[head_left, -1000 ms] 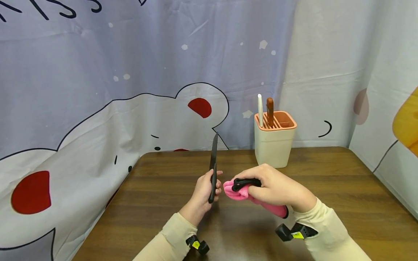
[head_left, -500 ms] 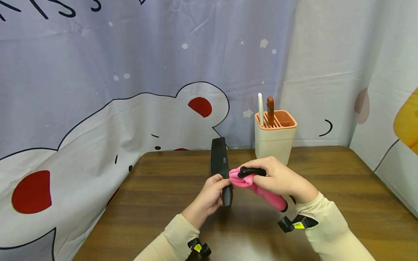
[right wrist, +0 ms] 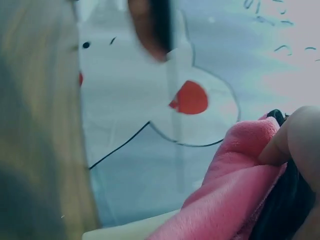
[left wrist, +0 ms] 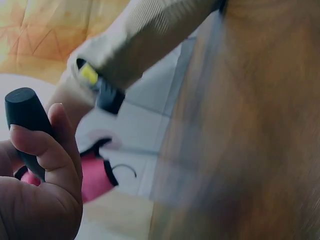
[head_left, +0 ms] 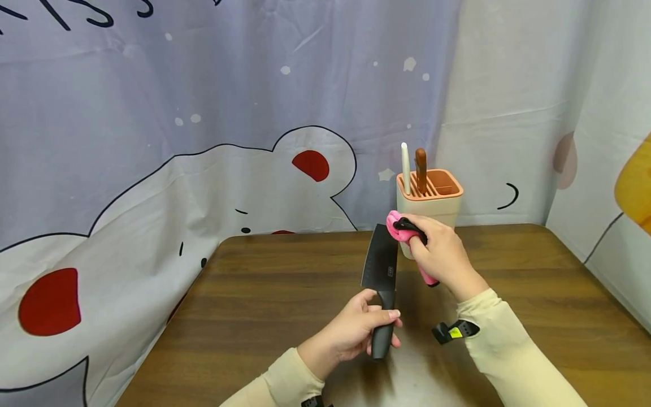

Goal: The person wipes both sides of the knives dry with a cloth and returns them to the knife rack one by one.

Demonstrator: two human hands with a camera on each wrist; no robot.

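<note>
My left hand (head_left: 356, 328) holds a black kitchen knife (head_left: 378, 260) by its handle, the broad blade pointing away and its flat side facing up at me. In the left wrist view the fingers wrap the handle (left wrist: 27, 107), with its butt end showing. My right hand (head_left: 442, 251) grips a bunched pink cloth (head_left: 394, 225) with black edging. The cloth overlaps the blade's upper right corner in the head view. In the right wrist view the pink cloth (right wrist: 215, 200) hangs in folds from the fingers, its dark edge beside them.
Behind my right hand, a cream knife block (head_left: 438, 210) with an orange slotted top stands near the table's back edge. A white handle (head_left: 405, 169) and a brown handle (head_left: 421, 169) stick up from its slots. A printed curtain (head_left: 244, 186) hangs behind the wooden table (head_left: 264, 282).
The knife has turned from edge-on to flat and moved right and nearer me with my left hand. My right hand has carried the cloth up and away, over toward the blade's far end.
</note>
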